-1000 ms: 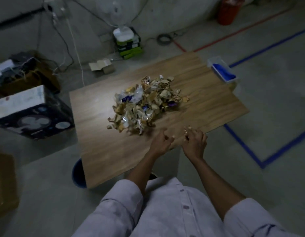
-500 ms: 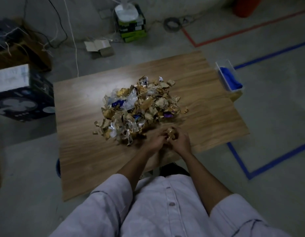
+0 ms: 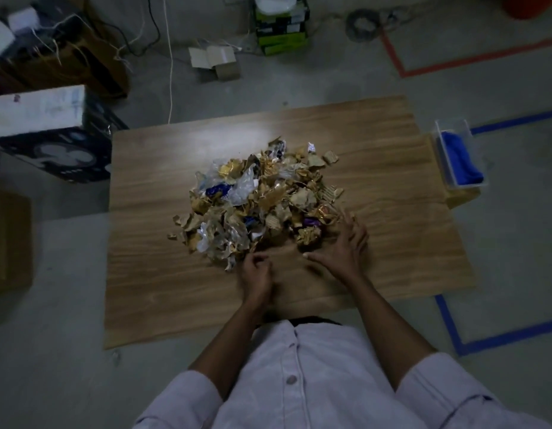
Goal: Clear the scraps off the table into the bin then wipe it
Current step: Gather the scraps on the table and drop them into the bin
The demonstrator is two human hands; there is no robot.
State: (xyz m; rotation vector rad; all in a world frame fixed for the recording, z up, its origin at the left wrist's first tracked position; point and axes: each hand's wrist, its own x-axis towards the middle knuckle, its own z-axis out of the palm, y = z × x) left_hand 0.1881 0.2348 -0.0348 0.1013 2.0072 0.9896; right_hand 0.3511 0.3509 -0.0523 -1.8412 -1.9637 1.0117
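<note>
Hands have split apart since half a second back, when they were bunched together at the near edge of the pile. The right hand (image 3: pixel 342 247) now lies open with its fingers spread, pressed against the near right side of the scraps (image 3: pixel 262 199) and touching the gold wrappers there. The left hand (image 3: pixel 256 274) sits just beside it at the pile's near edge, fingers curled in; can't tell if there's a scrap inside. The scraps are one heap of torn paper, foil and clear plastic mid wooden desk (image 3: pixel 163 274). Off the desk's right side, a clear box (image 3: pixel 451 124) holds a blue cloth (image 3: pixel 458 162).
</note>
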